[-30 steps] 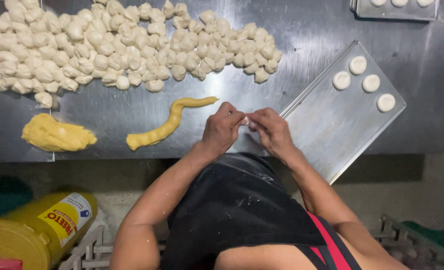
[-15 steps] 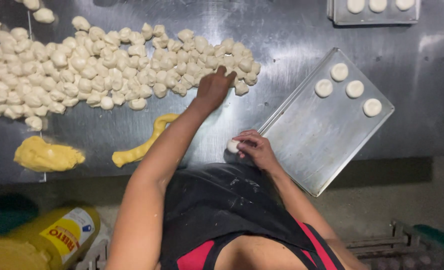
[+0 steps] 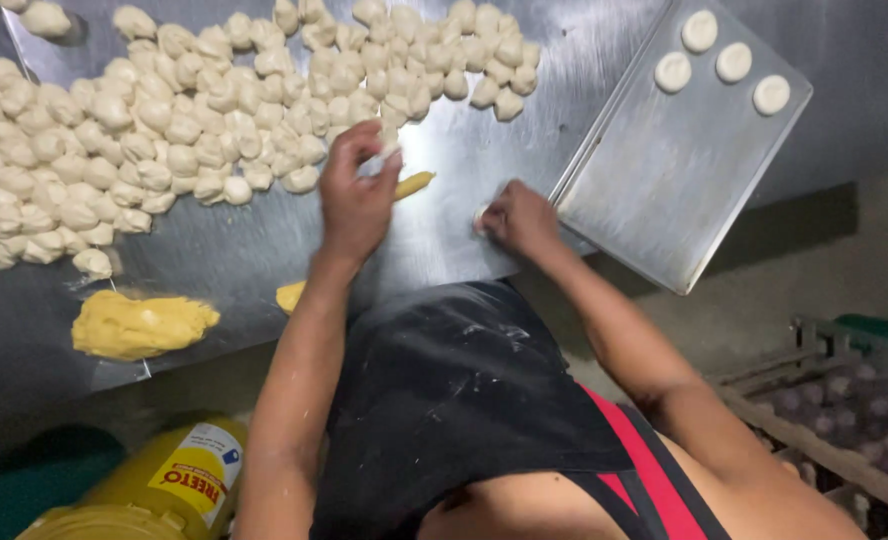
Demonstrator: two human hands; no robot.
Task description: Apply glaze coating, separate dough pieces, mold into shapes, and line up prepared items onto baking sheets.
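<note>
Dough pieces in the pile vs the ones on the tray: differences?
The pile pieces are lumpy, irregular and heaped touching one another; the tray pieces are round, smooth and set apart. The pile holds many, lying on the steel table; only four sit on the metal tray. Both are the same pale dough.

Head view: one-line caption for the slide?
Left hand picks a white dough piece from the pile while right hand presses another beside the metal tray on the steel table.
</note>
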